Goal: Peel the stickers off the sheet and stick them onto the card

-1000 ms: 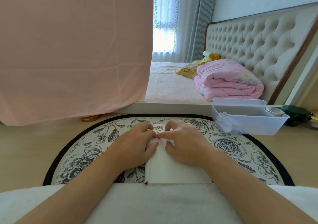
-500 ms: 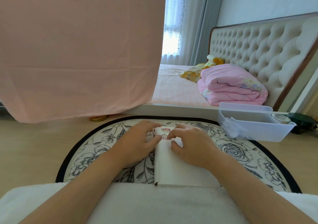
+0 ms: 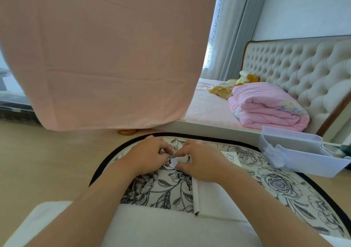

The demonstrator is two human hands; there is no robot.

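as the white card (image 3: 210,199) lies on the floral mat (image 3: 275,182), left hand (image 3: 150,157) and right hand (image 3: 201,163) each have a pinching grip on the small sticker sheet (image 3: 171,163).

The mat (image 3: 275,180) under the left hand (image 3: 150,157) and right hand (image 3: 201,163) has a black-and-white print of roses and leaves with a black border. The sticker (image 3: 171,163) between the hands shows dark brown, white and a little pink. The card (image 3: 214,199) below the right hand is plain white. Beyond the left hand hangs a pale pink cloth (image 3: 106,57), with a gold lid (image 3: 126,132) under its hem. Beyond the right hand are a pink quilt (image 3: 266,106), a cream tufted headboard (image 3: 303,66) edged in brown, and a translucent bluish-white box (image 3: 303,161).
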